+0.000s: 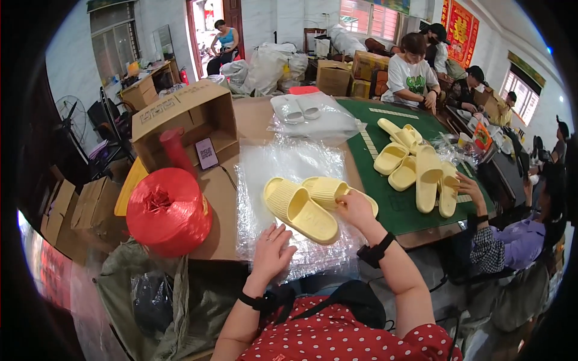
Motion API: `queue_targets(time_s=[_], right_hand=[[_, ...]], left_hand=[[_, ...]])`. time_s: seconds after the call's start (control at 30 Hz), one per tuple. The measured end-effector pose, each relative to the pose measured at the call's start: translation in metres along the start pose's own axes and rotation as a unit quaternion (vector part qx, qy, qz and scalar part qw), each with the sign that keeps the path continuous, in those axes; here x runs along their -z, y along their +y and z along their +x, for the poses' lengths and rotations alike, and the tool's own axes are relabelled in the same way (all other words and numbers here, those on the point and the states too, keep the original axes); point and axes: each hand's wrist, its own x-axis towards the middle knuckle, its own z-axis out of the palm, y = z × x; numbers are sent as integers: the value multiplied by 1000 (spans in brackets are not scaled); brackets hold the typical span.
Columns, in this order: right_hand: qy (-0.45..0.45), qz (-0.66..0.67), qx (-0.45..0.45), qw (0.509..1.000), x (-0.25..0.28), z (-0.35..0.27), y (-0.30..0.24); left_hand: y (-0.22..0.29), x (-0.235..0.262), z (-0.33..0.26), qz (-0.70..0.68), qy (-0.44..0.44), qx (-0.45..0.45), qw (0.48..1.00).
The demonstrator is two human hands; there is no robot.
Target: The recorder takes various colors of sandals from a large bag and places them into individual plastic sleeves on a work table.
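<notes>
A pair of pale yellow slippers lies on a stack of clear plastic bags (253, 192) in front of me. My right hand (356, 209) is closed on the inner strap edge of the right slipper (323, 191), which points away to the left. Beside it the left slipper (301, 210) rests with its heel toward me, touched by neither hand. My left hand (273, 251) lies flat on the bags, just short of the left slipper, fingers stretched out and holding nothing.
Several more yellow slippers (428, 177) are on a green mat (355, 111), where a co-worker's hand (472, 191) reaches in. White slippers in a clear bag (298, 109) lie at the back. A red twine roll (165, 210) and an open cardboard box (198, 102) stand left.
</notes>
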Motion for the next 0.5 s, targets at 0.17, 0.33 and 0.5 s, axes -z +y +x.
queue_targets(time_s=[0.17, 0.33, 0.5], right_hand=[[18, 3, 46, 999, 10, 27, -22], [-3, 75, 85, 994, -9, 53, -55], [-54, 48, 112, 991, -28, 47, -61]], left_hand=[[1, 0, -2, 9, -6, 11, 1000], [2, 1, -2, 17, -5, 6, 1000], [3, 1, -3, 24, -19, 16, 999]])
